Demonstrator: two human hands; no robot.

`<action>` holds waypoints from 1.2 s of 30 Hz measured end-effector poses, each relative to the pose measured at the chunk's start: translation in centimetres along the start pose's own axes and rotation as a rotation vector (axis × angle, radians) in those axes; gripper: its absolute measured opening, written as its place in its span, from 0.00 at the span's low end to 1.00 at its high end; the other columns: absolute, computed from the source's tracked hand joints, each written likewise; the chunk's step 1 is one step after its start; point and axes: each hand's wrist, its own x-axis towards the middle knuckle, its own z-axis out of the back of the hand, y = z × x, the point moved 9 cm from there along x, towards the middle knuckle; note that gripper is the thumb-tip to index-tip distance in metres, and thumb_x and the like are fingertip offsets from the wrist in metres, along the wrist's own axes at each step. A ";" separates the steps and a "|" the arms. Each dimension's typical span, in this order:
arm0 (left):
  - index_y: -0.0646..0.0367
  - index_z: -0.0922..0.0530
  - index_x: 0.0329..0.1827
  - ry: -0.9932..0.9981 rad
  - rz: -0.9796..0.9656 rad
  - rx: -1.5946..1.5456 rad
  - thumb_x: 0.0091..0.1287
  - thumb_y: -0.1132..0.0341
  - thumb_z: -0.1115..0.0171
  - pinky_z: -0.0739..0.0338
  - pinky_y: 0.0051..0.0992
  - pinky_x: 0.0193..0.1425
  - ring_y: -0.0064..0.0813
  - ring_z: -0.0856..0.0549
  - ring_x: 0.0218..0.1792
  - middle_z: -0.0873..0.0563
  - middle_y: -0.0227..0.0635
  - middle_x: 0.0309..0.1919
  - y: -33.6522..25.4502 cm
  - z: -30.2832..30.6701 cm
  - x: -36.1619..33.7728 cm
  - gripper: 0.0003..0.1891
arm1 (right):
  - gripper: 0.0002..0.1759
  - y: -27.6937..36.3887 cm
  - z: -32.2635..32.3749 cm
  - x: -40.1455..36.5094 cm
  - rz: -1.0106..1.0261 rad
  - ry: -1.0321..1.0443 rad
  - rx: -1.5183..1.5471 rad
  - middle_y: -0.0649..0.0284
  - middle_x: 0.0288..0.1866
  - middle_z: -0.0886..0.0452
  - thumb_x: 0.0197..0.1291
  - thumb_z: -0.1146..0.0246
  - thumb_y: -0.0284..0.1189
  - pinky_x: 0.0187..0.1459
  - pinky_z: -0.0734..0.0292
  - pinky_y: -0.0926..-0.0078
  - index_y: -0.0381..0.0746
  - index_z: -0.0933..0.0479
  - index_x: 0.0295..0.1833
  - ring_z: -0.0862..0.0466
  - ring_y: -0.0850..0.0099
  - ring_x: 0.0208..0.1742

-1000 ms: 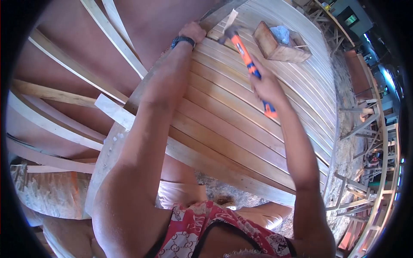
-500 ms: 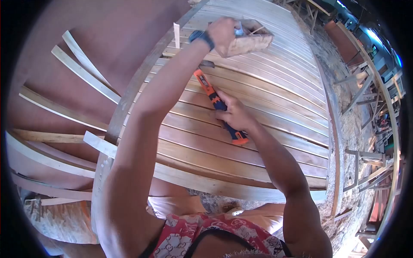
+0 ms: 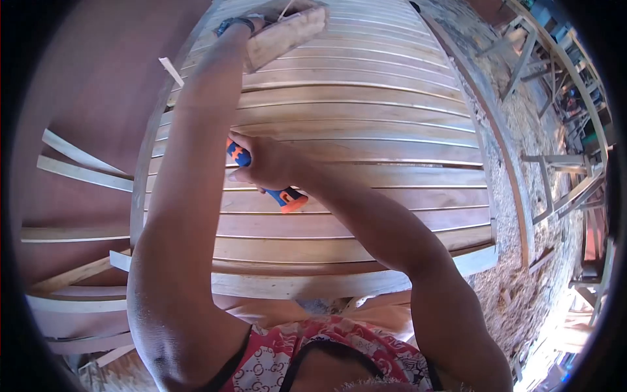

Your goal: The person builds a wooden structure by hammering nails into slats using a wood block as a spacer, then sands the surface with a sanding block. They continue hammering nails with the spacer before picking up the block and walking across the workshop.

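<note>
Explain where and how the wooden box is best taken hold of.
Probably by the near wall of the wooden box, from above and the right: fingers inside, thumb outside. That wall stands up like a board below an open top, and the left hand is at the left end.

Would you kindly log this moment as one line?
left hand: at wooden box | right hand: gripping orange-and-blue handle | wooden slats: below both
</note>
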 end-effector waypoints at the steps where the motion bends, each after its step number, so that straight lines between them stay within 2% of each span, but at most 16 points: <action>1: 0.61 0.13 0.47 0.000 -0.003 0.008 0.62 0.67 0.42 0.19 0.42 0.58 0.49 0.12 0.51 0.12 0.52 0.48 0.1 0.0 -0.1 0.15 | 0.46 -0.4 0.0 0.1 -0.003 -0.001 0.015 0.57 0.31 0.18 0.59 0.32 0.32 0.31 0.19 0.67 0.43 0.45 0.82 0.17 0.71 0.22; 6: 0.61 0.13 0.48 -0.028 -0.014 0.023 0.63 0.67 0.42 0.19 0.41 0.59 0.49 0.12 0.52 0.12 0.52 0.49 -0.1 0.6 -0.9 0.15 | 0.45 -0.9 -0.3 0.7 -0.002 -0.008 -0.016 0.54 0.32 0.18 0.60 0.33 0.34 0.30 0.19 0.68 0.43 0.45 0.81 0.16 0.70 0.23; 12: 0.61 0.13 0.48 -0.125 -0.040 0.025 0.63 0.66 0.42 0.19 0.41 0.59 0.48 0.13 0.53 0.12 0.52 0.50 0.6 1.8 -0.6 0.15 | 0.45 -0.4 -1.2 1.6 0.135 0.010 0.040 0.62 0.28 0.22 0.59 0.34 0.30 0.26 0.22 0.71 0.44 0.44 0.81 0.20 0.74 0.21; 14: 0.61 0.13 0.48 -0.138 -0.028 0.011 0.63 0.66 0.42 0.19 0.41 0.60 0.48 0.13 0.53 0.12 0.52 0.50 0.1 3.7 -1.2 0.15 | 0.49 -0.3 -1.1 1.3 0.029 0.014 0.056 0.59 0.28 0.21 0.59 0.34 0.29 0.26 0.22 0.68 0.42 0.52 0.83 0.21 0.72 0.20; 16: 0.62 0.13 0.49 -0.162 -0.033 0.003 0.64 0.66 0.42 0.19 0.41 0.60 0.48 0.13 0.54 0.12 0.52 0.50 0.3 3.0 0.1 0.15 | 0.49 0.0 -1.3 1.4 0.023 0.026 0.049 0.60 0.27 0.22 0.60 0.35 0.29 0.26 0.22 0.69 0.41 0.51 0.83 0.22 0.73 0.20; 19: 0.61 0.13 0.50 -0.164 0.141 -0.197 0.65 0.65 0.42 0.20 0.39 0.62 0.48 0.14 0.57 0.13 0.53 0.53 1.4 3.0 -1.7 0.16 | 0.48 -0.2 -1.3 1.4 0.008 0.030 0.051 0.63 0.25 0.24 0.61 0.35 0.30 0.25 0.23 0.70 0.42 0.51 0.83 0.23 0.74 0.19; 21: 0.62 0.14 0.51 -0.147 0.129 -0.223 0.66 0.65 0.41 0.21 0.39 0.63 0.48 0.14 0.58 0.13 0.52 0.54 2.4 0.7 0.4 0.16 | 0.48 0.0 -1.3 1.6 0.018 0.045 0.046 0.63 0.25 0.24 0.61 0.35 0.30 0.25 0.23 0.70 0.43 0.52 0.84 0.24 0.75 0.20; 24: 0.62 0.15 0.53 -0.196 0.095 -0.272 0.66 0.65 0.42 0.21 0.39 0.63 0.48 0.14 0.58 0.14 0.53 0.55 1.8 2.8 -2.0 0.17 | 0.48 -0.8 -1.5 1.6 -0.038 0.036 0.069 0.63 0.24 0.25 0.61 0.35 0.30 0.24 0.24 0.71 0.45 0.51 0.84 0.23 0.75 0.20; 26: 0.62 0.15 0.52 -0.237 0.076 -0.269 0.65 0.66 0.41 0.20 0.40 0.61 0.50 0.13 0.55 0.13 0.53 0.53 2.0 3.4 -1.9 0.16 | 0.48 -0.1 -1.3 1.6 0.066 0.013 0.098 0.64 0.24 0.25 0.61 0.34 0.30 0.24 0.24 0.71 0.46 0.50 0.84 0.23 0.75 0.20; 29: 0.54 0.14 0.48 -0.455 0.020 -0.208 0.63 0.67 0.40 0.17 0.40 0.56 0.50 0.11 0.48 0.11 0.52 0.45 2.7 5.5 -3.5 0.12 | 0.45 -0.9 -1.2 1.4 0.012 0.034 0.122 0.65 0.25 0.24 0.61 0.32 0.31 0.25 0.24 0.72 0.45 0.45 0.82 0.23 0.75 0.21; 31: 0.45 0.14 0.47 -0.556 -0.079 -0.316 0.62 0.63 0.37 0.16 0.40 0.49 0.44 0.11 0.42 0.10 0.48 0.40 4.7 8.6 -7.4 0.12 | 0.45 -0.6 -0.8 1.1 0.007 0.018 0.104 0.65 0.26 0.24 0.61 0.31 0.32 0.26 0.24 0.71 0.43 0.43 0.81 0.22 0.75 0.22; 32: 0.43 0.12 0.49 -0.525 -0.099 -0.378 0.61 0.63 0.38 0.17 0.41 0.54 0.45 0.11 0.45 0.10 0.41 0.41 6.0 9.6 -9.5 0.14 | 0.44 -0.5 -0.7 1.3 0.014 0.022 0.061 0.65 0.26 0.23 0.61 0.30 0.32 0.27 0.23 0.71 0.42 0.41 0.80 0.21 0.74 0.23; 33: 0.58 0.13 0.33 -0.616 -0.381 -0.205 0.62 0.56 0.34 0.16 0.35 0.39 0.38 0.12 0.32 0.10 0.38 0.33 9.1 7.1 -7.7 0.13 | 0.40 -0.7 -0.5 1.5 0.047 0.005 -0.001 0.63 0.26 0.21 0.60 0.29 0.35 0.30 0.22 0.69 0.38 0.35 0.76 0.18 0.72 0.25; 34: 0.46 0.12 0.51 -0.560 -0.345 0.194 0.60 0.62 0.33 0.15 0.36 0.51 0.41 0.10 0.39 0.09 0.41 0.37 11.2 6.7 -9.5 0.15 | 0.40 -1.2 -0.3 1.8 0.042 -0.011 0.018 0.63 0.26 0.21 0.60 0.29 0.35 0.30 0.22 0.69 0.38 0.35 0.76 0.18 0.72 0.25; 35: 0.46 0.11 0.49 -0.517 -0.229 0.040 0.62 0.63 0.36 0.16 0.35 0.53 0.39 0.10 0.42 0.09 0.39 0.38 13.7 7.0 -11.4 0.13 | 0.44 -1.2 -0.4 2.0 0.073 -0.022 -0.012 0.65 0.25 0.23 0.60 0.28 0.34 0.29 0.24 0.71 0.38 0.40 0.78 0.20 0.74 0.24; 36: 0.52 0.11 0.47 -0.300 -0.038 -0.406 0.63 0.61 0.34 0.17 0.33 0.51 0.35 0.10 0.40 0.09 0.38 0.37 17.4 5.9 -12.4 0.12 | 0.48 -1.2 -0.5 2.1 0.102 -0.030 -0.046 0.67 0.24 0.24 0.60 0.28 0.34 0.27 0.25 0.73 0.39 0.44 0.81 0.21 0.77 0.23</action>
